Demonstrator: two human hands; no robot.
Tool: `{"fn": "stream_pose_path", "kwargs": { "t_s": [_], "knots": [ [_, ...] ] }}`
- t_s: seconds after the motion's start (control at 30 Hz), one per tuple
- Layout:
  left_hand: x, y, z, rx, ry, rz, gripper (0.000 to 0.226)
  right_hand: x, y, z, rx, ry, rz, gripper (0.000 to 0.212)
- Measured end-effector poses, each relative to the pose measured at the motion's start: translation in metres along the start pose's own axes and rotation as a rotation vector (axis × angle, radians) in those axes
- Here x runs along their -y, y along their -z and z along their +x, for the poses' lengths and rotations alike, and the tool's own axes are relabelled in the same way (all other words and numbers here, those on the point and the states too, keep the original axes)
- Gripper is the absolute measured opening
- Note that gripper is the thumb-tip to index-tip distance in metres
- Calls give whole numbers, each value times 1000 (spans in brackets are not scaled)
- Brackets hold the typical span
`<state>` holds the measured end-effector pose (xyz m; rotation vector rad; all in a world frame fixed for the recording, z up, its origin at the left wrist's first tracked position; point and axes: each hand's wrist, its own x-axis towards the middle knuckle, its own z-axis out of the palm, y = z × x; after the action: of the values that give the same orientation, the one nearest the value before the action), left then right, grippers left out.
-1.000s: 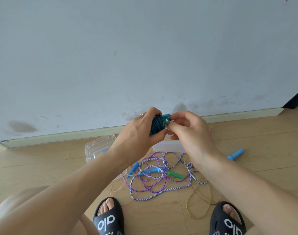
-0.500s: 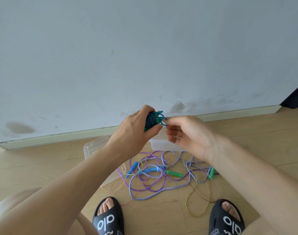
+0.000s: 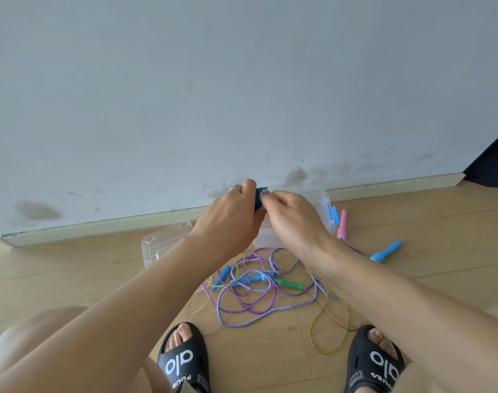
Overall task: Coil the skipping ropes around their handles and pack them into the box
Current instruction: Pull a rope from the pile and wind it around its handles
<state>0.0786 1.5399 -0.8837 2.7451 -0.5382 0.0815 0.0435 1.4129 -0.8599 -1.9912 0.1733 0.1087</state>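
Observation:
My left hand (image 3: 232,214) grips a coiled dark blue-green rope bundle (image 3: 259,197), mostly hidden by the fingers. My right hand (image 3: 293,214) pinches the rope end at the bundle's top. Both hands are held above the clear plastic box (image 3: 325,211) near the wall. On the floor below lies a tangle of ropes: a purple rope (image 3: 256,303), a blue-and-white braided rope (image 3: 273,313), a thin yellow rope (image 3: 324,343). Loose handles lie among them: blue (image 3: 222,275), green (image 3: 288,284), pink (image 3: 341,224), and another blue (image 3: 386,251).
A clear lid (image 3: 164,242) lies left of the tangle. A white wall and skirting board (image 3: 100,224) run behind. My feet in black slippers (image 3: 182,361) (image 3: 374,358) stand on the wood floor at either side of the ropes.
Both hands with the bundle moved forward and lower, toward the box by the wall. The right hand came back onto the bundle's top. The pink and far blue handles came into view.

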Motion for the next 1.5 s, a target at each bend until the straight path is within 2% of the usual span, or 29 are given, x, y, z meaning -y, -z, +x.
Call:
{"fn": "stream_pose_path", "kwargs": {
  "t_s": [0.1,0.23,0.37,0.47,0.57,0.63,0.7,0.8,0.93,1.07,1.13,1.2,1.3,1.43,1.5],
  "knots": [
    [5,8,3,75,22,-48,22,-4,-3,-7,-15,104,-106,37],
    [7,21,10,205,76,-299,30,-5,8,5,-34,131,-185,39],
    [-5,11,21,296,228,-505,34,-6,21,35,-99,17,-37,30],
    [2,0,42,344,421,-832,32,-7,30,58,-79,-74,-7,33],
    [10,-8,66,331,593,-1124,21,-15,26,78,32,-286,222,33],
    [12,-18,83,310,658,-1228,21,-30,19,90,142,-423,416,30],
    [12,-34,99,322,677,-1286,27,-48,9,106,203,-479,546,25],
    [18,-67,121,358,744,-1245,38,-73,-4,136,154,-530,651,17],
    [44,-116,157,389,789,-1173,41,-112,-22,188,137,-548,539,23],
    [86,-168,177,366,656,-711,43,-168,-43,244,45,-520,254,14],
    [113,-192,172,313,639,-431,39,-204,-54,266,31,-571,77,25],
    [134,-215,164,318,683,-279,31,-240,-68,284,71,-649,-2,44],
    [150,-247,157,365,698,-384,22,-269,-93,299,136,-685,-126,41],
    [156,-263,153,286,639,-506,25,-279,-119,305,206,-634,-324,7],
    [158,-265,151,281,634,-523,26,-282,-127,309,239,-642,-322,2]
  ]
}}
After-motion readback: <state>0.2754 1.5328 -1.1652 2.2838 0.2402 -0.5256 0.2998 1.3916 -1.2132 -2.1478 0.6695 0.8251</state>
